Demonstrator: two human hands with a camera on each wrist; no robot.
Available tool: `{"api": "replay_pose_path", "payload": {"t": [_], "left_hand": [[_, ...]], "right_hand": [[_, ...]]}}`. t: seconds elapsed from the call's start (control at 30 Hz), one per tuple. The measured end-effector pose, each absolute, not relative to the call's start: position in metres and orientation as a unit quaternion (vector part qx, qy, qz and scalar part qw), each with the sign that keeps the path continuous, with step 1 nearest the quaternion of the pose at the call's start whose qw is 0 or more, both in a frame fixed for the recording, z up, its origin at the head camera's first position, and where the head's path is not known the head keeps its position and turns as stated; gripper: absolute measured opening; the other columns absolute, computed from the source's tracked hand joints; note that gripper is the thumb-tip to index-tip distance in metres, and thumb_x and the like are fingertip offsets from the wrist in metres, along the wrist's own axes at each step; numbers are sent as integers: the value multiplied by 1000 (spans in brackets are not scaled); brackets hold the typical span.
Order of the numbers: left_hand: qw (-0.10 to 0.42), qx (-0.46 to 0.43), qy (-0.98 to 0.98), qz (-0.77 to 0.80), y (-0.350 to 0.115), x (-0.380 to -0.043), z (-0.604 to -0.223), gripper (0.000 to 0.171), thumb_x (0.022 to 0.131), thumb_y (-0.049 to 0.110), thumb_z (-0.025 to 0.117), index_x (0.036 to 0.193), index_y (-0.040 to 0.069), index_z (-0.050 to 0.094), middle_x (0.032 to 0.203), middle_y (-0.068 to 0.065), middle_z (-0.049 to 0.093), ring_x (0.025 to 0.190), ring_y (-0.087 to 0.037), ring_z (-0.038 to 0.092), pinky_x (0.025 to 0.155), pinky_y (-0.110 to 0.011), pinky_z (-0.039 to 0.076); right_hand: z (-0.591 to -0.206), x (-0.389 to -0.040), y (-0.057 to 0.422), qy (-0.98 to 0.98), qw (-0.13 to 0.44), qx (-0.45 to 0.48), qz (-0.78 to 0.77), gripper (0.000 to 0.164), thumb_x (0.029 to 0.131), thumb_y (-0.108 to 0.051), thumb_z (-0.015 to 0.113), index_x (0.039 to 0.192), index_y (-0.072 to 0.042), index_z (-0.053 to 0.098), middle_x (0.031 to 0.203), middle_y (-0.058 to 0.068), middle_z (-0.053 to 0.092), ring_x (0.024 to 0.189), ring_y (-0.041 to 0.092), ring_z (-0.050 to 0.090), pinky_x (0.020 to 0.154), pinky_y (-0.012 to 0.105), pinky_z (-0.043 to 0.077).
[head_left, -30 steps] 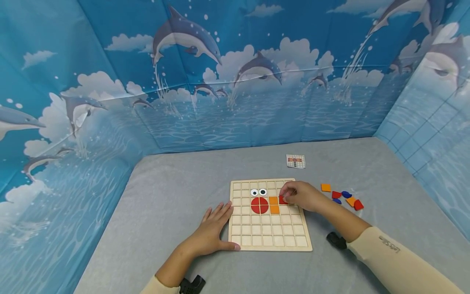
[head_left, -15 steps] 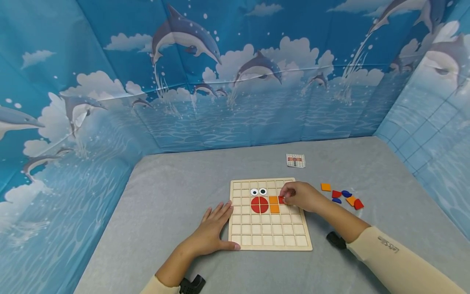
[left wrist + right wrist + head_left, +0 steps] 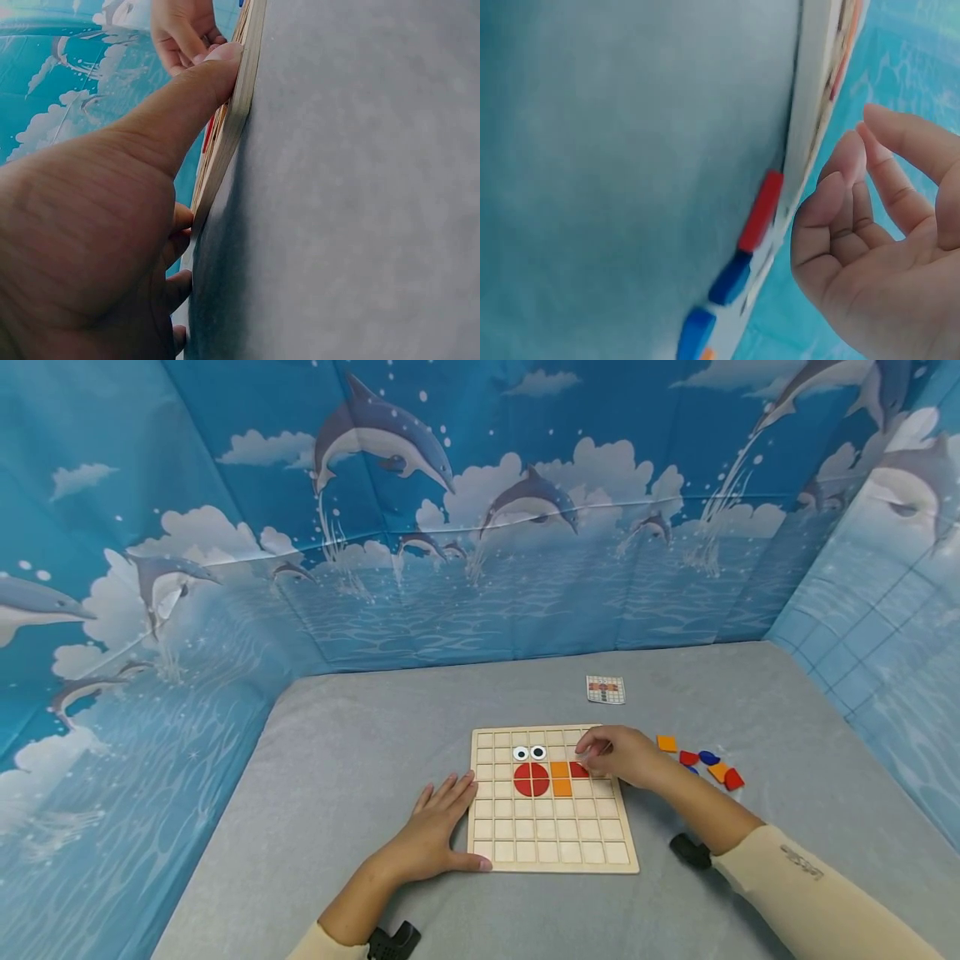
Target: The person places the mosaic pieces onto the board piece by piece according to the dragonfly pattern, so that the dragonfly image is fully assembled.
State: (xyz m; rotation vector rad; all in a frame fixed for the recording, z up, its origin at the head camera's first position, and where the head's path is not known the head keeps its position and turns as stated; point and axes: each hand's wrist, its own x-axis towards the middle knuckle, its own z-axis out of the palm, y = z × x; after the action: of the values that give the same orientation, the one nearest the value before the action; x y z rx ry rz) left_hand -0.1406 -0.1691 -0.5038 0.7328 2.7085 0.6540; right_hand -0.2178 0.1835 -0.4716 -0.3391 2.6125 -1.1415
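A wooden grid board (image 3: 532, 853) lies on the grey cloth. On it are two eye pieces (image 3: 529, 752), a red disc of quarter pieces (image 3: 531, 779), two orange squares (image 3: 561, 778) and a red piece (image 3: 578, 770) to their right. My left hand (image 3: 431, 827) rests against the board's left edge with spread fingers, its thumb on the front corner; the left wrist view shows the thumb (image 3: 202, 82) on the rim. Just above the red piece hovers my right hand (image 3: 622, 756). In the right wrist view its fingers (image 3: 844, 161) are loosely bent, with nothing visible between them.
Right of the board lie loose pieces: an orange square (image 3: 667, 743), red pieces (image 3: 733, 778), a blue piece (image 3: 708, 758) and others. Behind the board is a small printed pattern card (image 3: 605, 689). A dolphin-print curtain (image 3: 480, 602) surrounds the table.
My right hand has let go of the red piece and lifted slightly up and right. The red piece now lies beside the upper orange square. My left hand has not moved.
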Motion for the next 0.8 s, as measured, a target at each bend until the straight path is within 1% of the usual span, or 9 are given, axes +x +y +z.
{"api": "replay_pose_path", "payload": {"t": [0.17, 0.37, 0.47, 0.63, 0.8], "left_hand": [[132, 252, 931, 228, -168, -140, -502, 117, 76, 65, 78, 163, 13, 20, 172, 1, 12, 160, -29, 8, 126, -61, 4], [133, 252, 932, 226, -168, -140, -502, 117, 76, 66, 78, 163, 14, 19, 172, 2, 11, 160, -28, 8, 126, -61, 3], [133, 251, 932, 224, -168, -140, -503, 117, 76, 67, 77, 163, 14, 19, 172, 2, 11, 160, -28, 8, 126, -61, 4], [136, 247, 933, 223, -168, -140, -504, 117, 76, 67, 77, 163, 14, 19, 172, 3, 11, 160, -28, 7, 126, -61, 3], [137, 247, 932, 226, -168, -138, -503, 117, 77, 67, 77, 163, 14, 19, 172, 3, 11, 160, -28, 7, 126, -61, 3]], "right_hand": [[-463, -220, 197, 900, 127, -110, -401, 18, 95, -19, 70, 111, -11, 72, 92, 5, 62, 82, 19, 58, 68, 31, 50], [-452, -220, 216, 897, 124, -95, -413, 25, 97, -20, 66, 118, -7, 69, 98, 7, 63, 89, 22, 58, 75, 34, 52], [-449, -218, 224, 899, 130, -80, -411, 28, 98, -22, 64, 122, -7, 67, 101, 8, 63, 92, 23, 59, 78, 36, 53], [-449, -216, 235, 903, 130, -67, -403, 31, 98, -25, 65, 123, -7, 67, 103, 8, 63, 93, 22, 58, 78, 36, 52], [-454, -213, 242, 904, 133, -63, -402, 30, 97, -24, 66, 122, -6, 68, 100, 7, 64, 90, 22, 59, 77, 34, 51]]}}
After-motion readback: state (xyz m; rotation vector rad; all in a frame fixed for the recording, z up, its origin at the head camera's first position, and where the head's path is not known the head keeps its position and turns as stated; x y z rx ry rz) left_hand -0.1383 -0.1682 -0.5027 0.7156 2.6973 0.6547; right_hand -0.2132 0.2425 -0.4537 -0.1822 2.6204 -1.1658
